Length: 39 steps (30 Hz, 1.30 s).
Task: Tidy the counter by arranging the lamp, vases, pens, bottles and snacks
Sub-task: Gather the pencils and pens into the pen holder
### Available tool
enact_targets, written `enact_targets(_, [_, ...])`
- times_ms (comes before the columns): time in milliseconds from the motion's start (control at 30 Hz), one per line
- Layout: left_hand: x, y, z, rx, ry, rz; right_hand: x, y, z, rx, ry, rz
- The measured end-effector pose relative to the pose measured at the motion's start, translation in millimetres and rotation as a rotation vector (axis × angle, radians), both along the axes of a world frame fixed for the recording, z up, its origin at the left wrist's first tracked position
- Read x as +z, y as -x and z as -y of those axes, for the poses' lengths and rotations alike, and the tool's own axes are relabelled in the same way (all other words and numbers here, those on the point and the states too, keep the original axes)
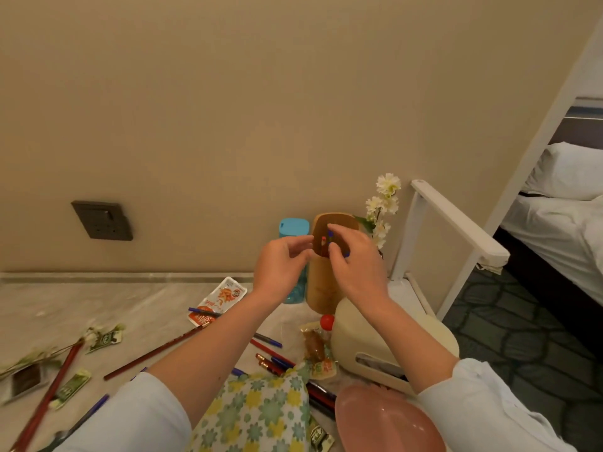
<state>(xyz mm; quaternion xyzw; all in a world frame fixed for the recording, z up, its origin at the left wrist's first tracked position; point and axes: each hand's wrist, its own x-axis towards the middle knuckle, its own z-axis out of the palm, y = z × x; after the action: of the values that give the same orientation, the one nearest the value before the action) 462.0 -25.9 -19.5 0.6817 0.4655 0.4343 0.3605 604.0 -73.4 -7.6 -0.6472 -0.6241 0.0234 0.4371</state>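
My right hand (pixel 354 256) pinched pens into the wooden holder (pixel 326 282), my left hand (pixel 282 262) half-curled, empty beside it; loose pens (pixel 267 340) and snack packets (pixel 217 300) remained scattered

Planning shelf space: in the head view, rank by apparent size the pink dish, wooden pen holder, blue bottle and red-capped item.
1. pink dish, though nearest the camera
2. wooden pen holder
3. blue bottle, partly hidden by the left hand
4. red-capped item

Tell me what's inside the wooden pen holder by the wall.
The wooden pen holder shows a red-tipped pen and blue pen ends at its mouth. The right hand covers part of the opening; the contents lower down are hidden.
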Motion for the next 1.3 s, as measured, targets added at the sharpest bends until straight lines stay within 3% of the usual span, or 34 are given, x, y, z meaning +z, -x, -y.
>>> enact_targets(67, [-5, 15, 2, 0.013, 0.014, 0.035, -3, 15, 7, 0.037, -0.153, 0.005])
enact_targets(167, [-16, 42, 3, 0.037, 0.041, 0.058, -9, 42, 11, 0.153, -0.197, 0.032])
enact_targets(367, [-41, 108, 7, 0.166, 0.117, 0.037, -37, 100, 4, 0.274, 0.078, 0.077])
enact_targets(700, [-108, 159, 20, 0.161, 0.290, -0.277, -100, 128, -15, 0.142, 0.644, 0.203])
enact_targets(1300, [-129, 150, -10, 0.121, 0.036, -0.806, -123, 138, -36, 0.149, 0.687, 0.400])
